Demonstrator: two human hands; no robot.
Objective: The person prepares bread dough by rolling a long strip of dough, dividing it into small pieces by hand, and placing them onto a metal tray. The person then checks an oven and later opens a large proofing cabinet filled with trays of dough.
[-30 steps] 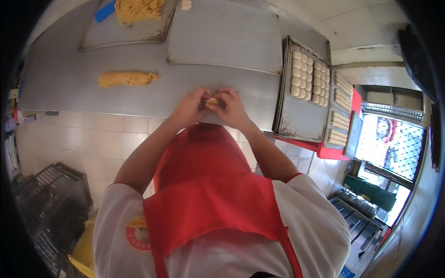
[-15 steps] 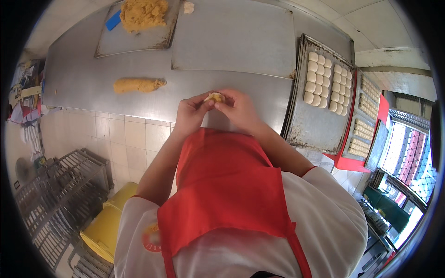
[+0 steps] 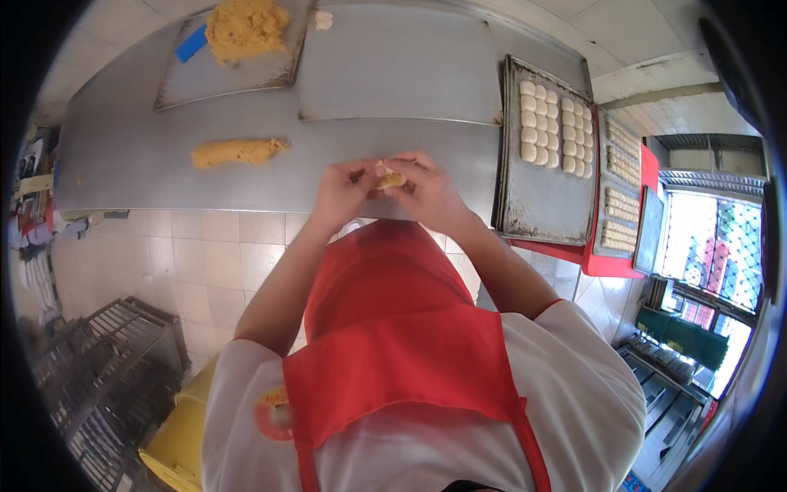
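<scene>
Between my two hands, just above the near edge of the steel table (image 3: 328, 184), is a small piece of white dough (image 3: 393, 179) with yellow-orange filling showing in it. My left hand (image 3: 344, 187) pinches its left side, thumb on top. Fingers of my right hand (image 3: 429, 190) curl round the right side. A thick log of orange filling (image 3: 238, 152) lies on the table to the left of my hands. Farther back, a big mound of the same filling (image 3: 246, 31) sits on a metal tray (image 3: 184, 88) beside a blue scraper (image 3: 191, 43).
An upturned-looking flat metal sheet (image 3: 402, 61) lies at the back middle, a scrap of dough (image 3: 324, 20) near its left corner. To the right, a baking tray (image 3: 545, 201) bears rows of white dough pieces (image 3: 541, 123). More trays rest on a red table (image 3: 602, 261). A rack (image 3: 115, 361) and yellow bin (image 3: 176, 435) stand lower left.
The view has shifted slightly. Both hands still hold the dough piece, with fingers repositioned and the filling now facing more to the right.
</scene>
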